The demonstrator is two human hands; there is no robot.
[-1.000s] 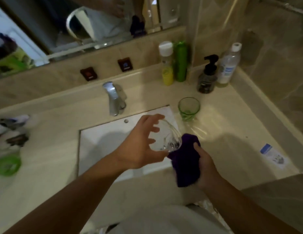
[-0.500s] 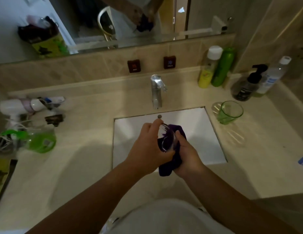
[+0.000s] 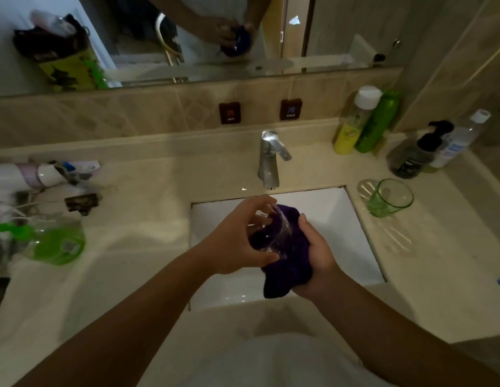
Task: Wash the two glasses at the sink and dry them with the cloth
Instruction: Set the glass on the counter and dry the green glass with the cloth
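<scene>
Beige stone worktop (image 3: 137, 275) runs round a white sink (image 3: 335, 219), with a mirror (image 3: 187, 37) along the wall behind and 1 chrome tap (image 3: 269, 160) at the back edge.

Your left hand (image 3: 235, 241) is over the sink, its fingers (image 3: 257, 203) curled round 1 clear glass (image 3: 274, 233): the thumb lies along the near side and the fingertips arch over the far side, spread a little rather than tight. The glass is tilted, lying against the cloth. Your right hand (image 3: 317, 255) grips 1 purple cloth (image 3: 288, 266), bunched in the palm, thumb pointing up beside the glass; the cloth is pressed to the glass and partly wraps it, with a loose end hanging below your hand. How the other right fingers lie is hidden by the cloth.

1 green glass (image 3: 389, 198) stands upright on the worktop just right of the sink, apart from both hands. So you have 2 glasses: 1 in hand, 1 set down.

At the back right corner stand 4 bottles: 1 yellow with a white cap (image 3: 353, 121), 1 green (image 3: 378, 121), 1 dark pump bottle (image 3: 419, 152) and 1 clear with a white cap (image 3: 458, 138). 2 small tags on the wall tiles read HOT (image 3: 230, 113) and COLD (image 3: 291, 108). Left of the sink lies a blurred heap of toiletries, among them 1 green bottle on its side (image 3: 56, 244).
</scene>
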